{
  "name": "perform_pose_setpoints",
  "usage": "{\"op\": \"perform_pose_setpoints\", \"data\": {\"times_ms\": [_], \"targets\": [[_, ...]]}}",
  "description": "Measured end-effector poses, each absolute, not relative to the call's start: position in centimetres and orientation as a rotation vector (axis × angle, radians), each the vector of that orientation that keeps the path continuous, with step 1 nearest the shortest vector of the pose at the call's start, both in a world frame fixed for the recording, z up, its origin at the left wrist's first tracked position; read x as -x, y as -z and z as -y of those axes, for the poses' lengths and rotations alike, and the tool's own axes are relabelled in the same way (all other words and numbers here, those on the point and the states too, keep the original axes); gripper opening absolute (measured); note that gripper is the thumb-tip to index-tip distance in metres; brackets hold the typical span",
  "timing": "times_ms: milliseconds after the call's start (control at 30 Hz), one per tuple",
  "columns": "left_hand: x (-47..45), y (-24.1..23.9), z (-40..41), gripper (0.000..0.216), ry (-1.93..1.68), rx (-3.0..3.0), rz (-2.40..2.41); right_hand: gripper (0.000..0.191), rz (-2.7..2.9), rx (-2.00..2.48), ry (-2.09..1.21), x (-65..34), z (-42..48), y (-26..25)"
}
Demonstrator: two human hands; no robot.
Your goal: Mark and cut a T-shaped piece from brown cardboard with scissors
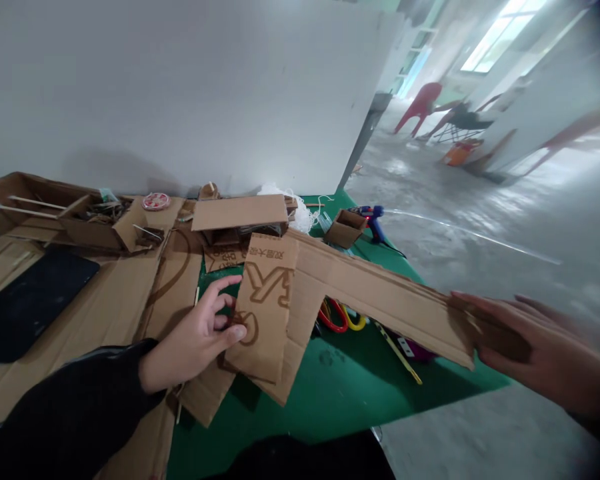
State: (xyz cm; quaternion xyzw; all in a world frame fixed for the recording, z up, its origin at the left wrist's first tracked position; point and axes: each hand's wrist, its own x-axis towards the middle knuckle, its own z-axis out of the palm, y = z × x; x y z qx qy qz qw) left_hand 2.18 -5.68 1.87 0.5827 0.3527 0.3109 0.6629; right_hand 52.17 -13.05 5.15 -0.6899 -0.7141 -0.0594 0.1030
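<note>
My left hand pinches the left edge of a printed flap on a long cardboard piece, thumb on the flap's face and fingers curled by its edge. My right hand, blurred at the right, grips the far end of the same cardboard strip, fingers stretched over it and thumb beneath. The strip hangs slanted above a green table.
Flat cardboard sheets and a black mat cover the table's left. Red and yellow scissors handles and a yellow ruler lie under the strip. A small cardboard box and glue gun sit behind. A white wall panel stands at back.
</note>
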Motion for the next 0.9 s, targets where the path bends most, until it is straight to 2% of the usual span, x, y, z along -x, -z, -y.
{"op": "perform_pose_setpoints", "data": {"times_ms": [67,267,533,900], "targets": [[-2.7,-1.4,5.9,0.059,-0.677,-1.372,-0.764,0.055,2.307,1.889,0.171,-52.4,12.1,-4.6],[-3.9,-0.4,5.8,0.030,-0.538,-1.798,-0.906,0.055,2.380,1.866,0.207,-52.7,11.9,-3.7],[-4.8,-0.2,5.4,0.024,-0.436,-2.149,-0.867,0.060,2.376,1.912,0.244,-52.4,13.9,-3.6],[-4.2,0.2,5.1,0.034,-0.355,-2.381,-0.757,0.058,2.370,1.917,0.278,-52.1,14.0,-3.6]]}}
